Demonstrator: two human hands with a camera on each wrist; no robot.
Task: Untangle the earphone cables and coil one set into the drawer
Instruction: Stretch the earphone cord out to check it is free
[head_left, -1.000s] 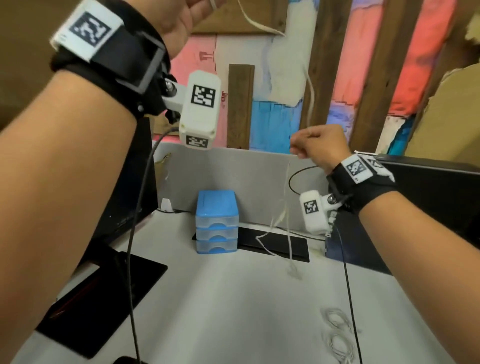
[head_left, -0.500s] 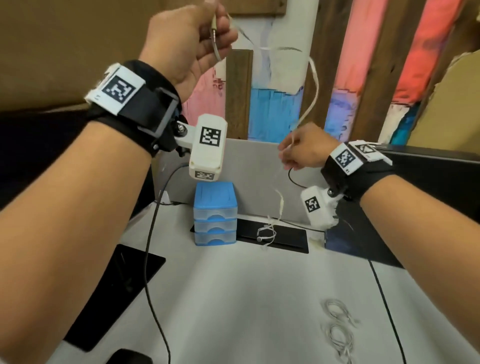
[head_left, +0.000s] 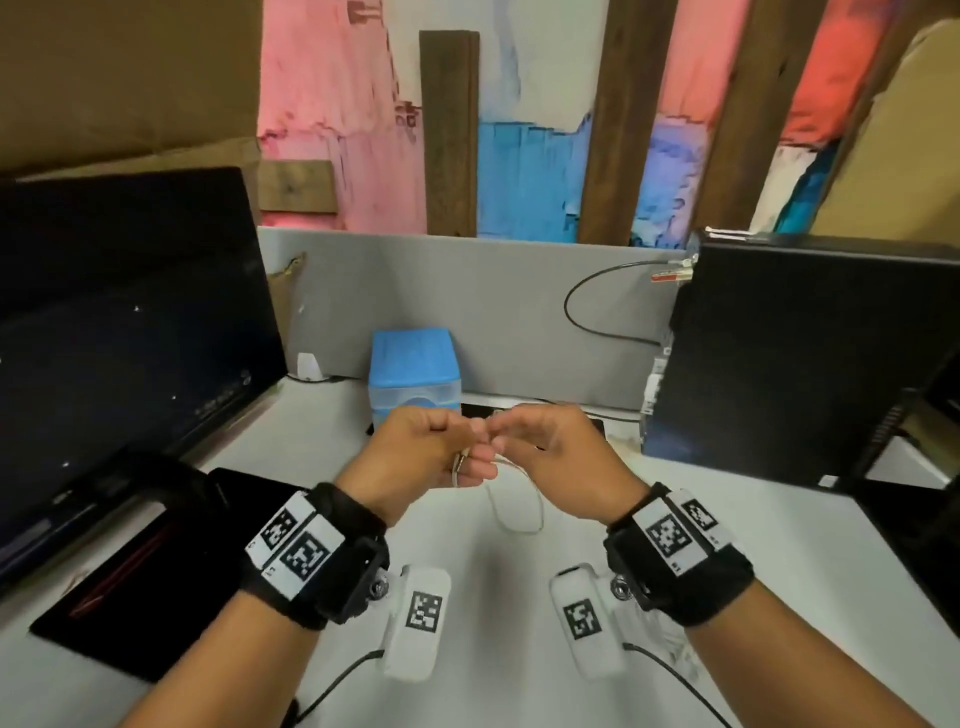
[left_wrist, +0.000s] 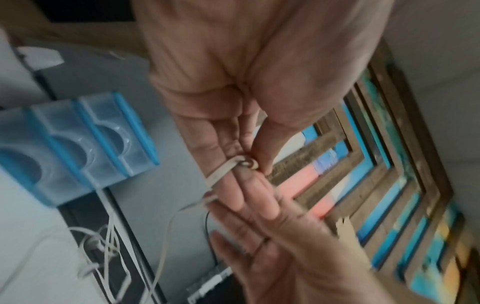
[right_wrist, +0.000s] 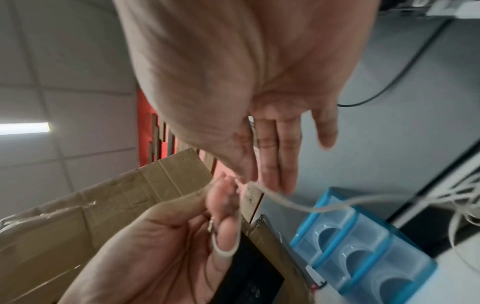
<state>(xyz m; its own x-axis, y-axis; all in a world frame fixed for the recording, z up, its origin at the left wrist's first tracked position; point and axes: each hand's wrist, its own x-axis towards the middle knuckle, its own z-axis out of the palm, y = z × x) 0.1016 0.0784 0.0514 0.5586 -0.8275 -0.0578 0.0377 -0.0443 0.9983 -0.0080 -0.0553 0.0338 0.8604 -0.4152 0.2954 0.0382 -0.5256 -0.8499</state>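
Observation:
A white earphone cable (head_left: 515, 512) hangs in a short loop below my two hands, which meet above the desk in front of the blue drawer unit (head_left: 414, 371). My left hand (head_left: 467, 449) pinches the cable near its metal plug (head_left: 459, 465), with a turn of the cable (right_wrist: 225, 245) looped round one finger. My right hand (head_left: 501, 436) pinches the same cable (right_wrist: 285, 202) just beside it. The cable's far part lies in a loose tangle (left_wrist: 103, 246) on the desk near the drawer unit (left_wrist: 78, 144). All three drawers look closed.
A dark monitor (head_left: 130, 322) stands at the left and a black computer tower (head_left: 805, 353) at the right. A grey partition (head_left: 493, 296) closes the back of the white desk (head_left: 753, 545). A black pad (head_left: 104, 597) lies front left.
Both hands have come down from head height and met in front of the drawers. The cable that stretched between them is now gathered into a short loop.

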